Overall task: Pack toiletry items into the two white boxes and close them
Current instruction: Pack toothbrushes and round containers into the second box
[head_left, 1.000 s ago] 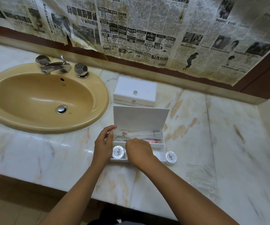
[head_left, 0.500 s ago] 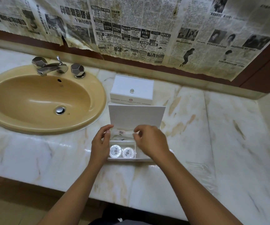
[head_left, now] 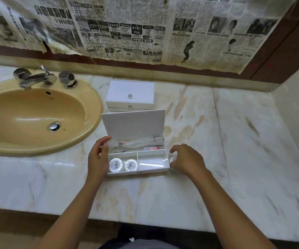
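Note:
The open white box (head_left: 152,169) stands near the counter's front edge with its lid (head_left: 133,123) upright. Wrapped toothbrush packets (head_left: 138,142) and a small red-and-white tube (head_left: 153,148) lie in its back compartment. Two round silver soaps (head_left: 123,165) sit in the front left compartment, and the front right one holds nothing. My left hand (head_left: 98,157) grips the box's left wall, thumb over the rim. My right hand (head_left: 186,160) is curled just outside the right wall, its fingertips around a third round soap (head_left: 172,159) that is mostly hidden. The second white box (head_left: 130,95) is shut behind.
A tan sink (head_left: 91,112) with a chrome tap (head_left: 37,79) lies to the left, its rim close to the open box. The marble counter (head_left: 235,141) stretches right to a side wall. Newspaper sheets (head_left: 145,33) cover the back wall.
My right hand left the box's front left compartment, where a second soap now lies, and swung to the right of the box onto the loose soap. My left hand stayed on the left wall.

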